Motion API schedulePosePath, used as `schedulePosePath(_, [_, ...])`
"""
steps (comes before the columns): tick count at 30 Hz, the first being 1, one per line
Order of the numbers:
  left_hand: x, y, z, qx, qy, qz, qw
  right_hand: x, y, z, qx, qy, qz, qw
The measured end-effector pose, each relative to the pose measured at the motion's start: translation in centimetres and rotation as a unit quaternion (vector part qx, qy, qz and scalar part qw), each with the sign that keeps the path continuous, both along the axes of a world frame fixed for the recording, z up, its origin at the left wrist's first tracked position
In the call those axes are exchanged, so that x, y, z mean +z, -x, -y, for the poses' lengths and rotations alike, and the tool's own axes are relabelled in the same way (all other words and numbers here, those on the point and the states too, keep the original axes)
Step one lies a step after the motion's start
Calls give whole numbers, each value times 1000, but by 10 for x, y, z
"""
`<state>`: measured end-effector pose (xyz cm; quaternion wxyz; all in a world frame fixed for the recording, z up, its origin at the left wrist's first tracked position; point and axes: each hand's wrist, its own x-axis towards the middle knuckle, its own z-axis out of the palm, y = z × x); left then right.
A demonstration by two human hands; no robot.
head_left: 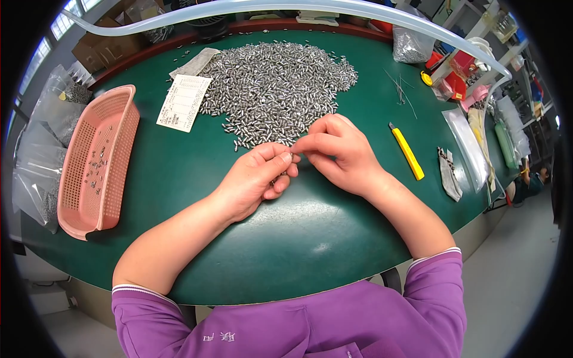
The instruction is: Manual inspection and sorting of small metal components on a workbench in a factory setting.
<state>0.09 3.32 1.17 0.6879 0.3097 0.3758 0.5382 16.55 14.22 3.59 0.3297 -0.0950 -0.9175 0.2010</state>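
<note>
A person in purple sleeves works at a green table [310, 238], both hands meeting just below a wide heap of small metal parts [277, 86]; the left hand [256, 182] is curled, its fingertips drawn together at a small metal part [290, 156] that sits between the two hands; the right hand [337, 155] bends inward, thumb and forefinger pressed together at the same spot, pinching the piece against the left fingers; the part is mostly hidden by the fingertips, so its shape cannot be told; more small pieces may lie in the left palm, but that cannot be told either. The heap spreads across the far middle of the table, its near edge just beyond the knuckles; a printed paper slip [184, 102] lies touching the heap's left side. A pink basket [125, 128] sits at the left, well apart from the hands, with a few metal parts scattered on its floor; clear bags [39, 155] lie beyond it at the table's edge. To the right, a yellow cutter [407, 153] lies near the right wrist; farther right are a small grey pouch [449, 174] and a long clear sleeve [468, 146]; a clear tube [286, 7] arcs over the far rim.
</note>
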Motion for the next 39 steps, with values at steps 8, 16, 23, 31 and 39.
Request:
schedulePosePath(8, [1, -1, 1, 14, 9, -10, 1000, 4, -3, -8, -66, -136, 12, 988])
schedulePosePath(16, [0, 2, 0, 7, -3, 40, 999, -9, -17, -42, -173, -61, 67, 981])
schedulePosePath(23, [0, 4, 1, 7, 6, 31, 999, -8, -12, -33, -132, -72, 125, 981])
schedulePosePath(31, [1, 1, -2, -7, 15, -3, 1000, -2, -4, -19, -21, 13, 74, 997])
schedulePosePath(39, [0, 0, 1, -6, 13, -10, 1000, 6, 0, 4, 31, 6, 41, 999])
